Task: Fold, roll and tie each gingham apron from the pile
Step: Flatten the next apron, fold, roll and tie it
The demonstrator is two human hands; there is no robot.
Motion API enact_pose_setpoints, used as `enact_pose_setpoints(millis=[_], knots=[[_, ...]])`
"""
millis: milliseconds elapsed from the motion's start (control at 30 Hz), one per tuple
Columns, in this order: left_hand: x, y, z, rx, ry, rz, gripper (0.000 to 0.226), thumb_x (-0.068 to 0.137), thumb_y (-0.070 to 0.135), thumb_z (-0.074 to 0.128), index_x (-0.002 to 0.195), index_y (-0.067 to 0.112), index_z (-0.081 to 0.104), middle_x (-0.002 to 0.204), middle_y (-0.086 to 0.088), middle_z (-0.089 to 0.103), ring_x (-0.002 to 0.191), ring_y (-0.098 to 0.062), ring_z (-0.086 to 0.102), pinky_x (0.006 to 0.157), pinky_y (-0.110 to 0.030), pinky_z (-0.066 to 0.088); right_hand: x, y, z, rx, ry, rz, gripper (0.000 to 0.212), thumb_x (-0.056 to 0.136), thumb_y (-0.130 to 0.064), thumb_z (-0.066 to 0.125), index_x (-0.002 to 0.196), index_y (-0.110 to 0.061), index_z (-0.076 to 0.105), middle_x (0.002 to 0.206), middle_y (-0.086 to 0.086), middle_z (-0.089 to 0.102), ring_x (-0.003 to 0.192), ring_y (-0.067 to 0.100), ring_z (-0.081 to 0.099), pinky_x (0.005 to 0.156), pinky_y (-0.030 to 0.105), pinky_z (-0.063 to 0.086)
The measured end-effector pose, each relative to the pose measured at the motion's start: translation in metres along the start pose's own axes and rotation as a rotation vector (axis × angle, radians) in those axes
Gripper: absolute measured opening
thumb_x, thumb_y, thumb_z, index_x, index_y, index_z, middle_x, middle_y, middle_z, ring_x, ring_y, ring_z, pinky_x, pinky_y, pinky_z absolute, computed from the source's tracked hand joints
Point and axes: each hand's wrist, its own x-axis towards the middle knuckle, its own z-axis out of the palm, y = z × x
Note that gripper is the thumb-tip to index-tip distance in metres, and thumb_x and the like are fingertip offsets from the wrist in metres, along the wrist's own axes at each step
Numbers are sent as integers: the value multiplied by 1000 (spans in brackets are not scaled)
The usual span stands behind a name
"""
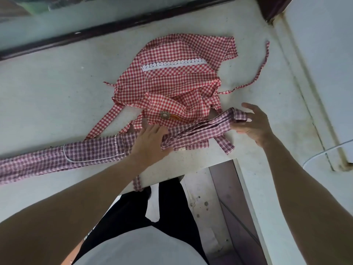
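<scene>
purple gingham apron (91,152) runs off left edge, far end cut. left hand (150,142) covers its middle. small label (174,117) on red gingham apron (172,83) too tiny to read. right hand (252,125) fingertips tucked behind folded end.

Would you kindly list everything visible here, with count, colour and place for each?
purple gingham apron: one, purple and white check, folded into a long strip across the near counter, its left end running out of frame.
red gingham apron: one, red and white check with a white lace band, crumpled behind the purple one, a tie trailing right.
counter: one, pale grey-white, under both aprons.
dark window frame: one, dark brown, along the far edge.
left hand: one, fingers flat, pressing the strip near its middle.
right hand: one, at the strip's right end, fingers spread, thumb against the cloth.
</scene>
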Motion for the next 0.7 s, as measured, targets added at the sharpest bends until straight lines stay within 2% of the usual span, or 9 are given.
enact_pose_setpoints(millis=[67,133,200,300,367,500,567,633,700], knots=[[9,6,-5,19,16,-6,23,88,32,69,101,13,63,94,0,62,93,-23,60,110,-46,33,1,-1,-2,-198,83,-38,64,64,-1,90,120,-13,63,105,7,70,84,21,73,58,31,61],[12,9,-10,-40,42,-45,13,91,22,67,92,10,64,82,3,57,76,-20,56,89,-42,50,1,1,-2,-276,156,-34,58,62,-11,94,113,-11,66,101,10,72,75,22,74,57,30,61],[11,9,-15,-99,72,-76,12,91,20,67,90,10,61,80,6,51,71,-15,49,68,-35,49,2,4,2,-361,210,-44,60,62,-18,95,115,-9,67,102,10,73,74,24,74,68,34,63],[6,9,-18,-123,152,-74,13,87,19,70,87,10,61,80,7,49,70,-15,49,60,-34,48,2,11,10,-464,297,-67,57,66,-26,93,115,-8,68,105,10,75,80,23,73,82,32,60],[2,10,-18,-157,211,-72,13,85,16,72,85,10,61,82,7,47,68,-16,49,57,-32,48,2,14,17,-477,350,-57,53,69,-26,91,114,-8,68,105,10,75,81,17,69,81,24,52],[-4,10,-7,-168,172,27,14,83,11,73,87,10,60,82,8,47,65,-12,47,56,-29,47,3,18,24,-423,441,8,50,72,-29,89,113,-11,67,103,8,75,90,22,71,83,29,54],[-5,5,3,-139,30,34,15,86,16,70,95,10,60,86,6,50,73,-16,53,62,-30,47,5,22,23,-369,449,73,42,73,-25,85,110,-13,68,97,7,75,86,23,72,83,34,59],[-5,0,14,-50,-180,40,27,89,24,65,110,10,56,102,-1,53,93,-21,55,78,-33,48,7,25,17,-160,411,164,30,79,-9,77,107,-10,69,85,9,74,71,22,73,70,37,63],[-6,0,20,18,-282,35,35,91,34,60,116,11,50,111,-5,50,104,-23,49,89,-38,46,3,20,7,117,297,250,25,88,6,62,109,-6,66,81,13,71,61,17,72,57,29,60]])
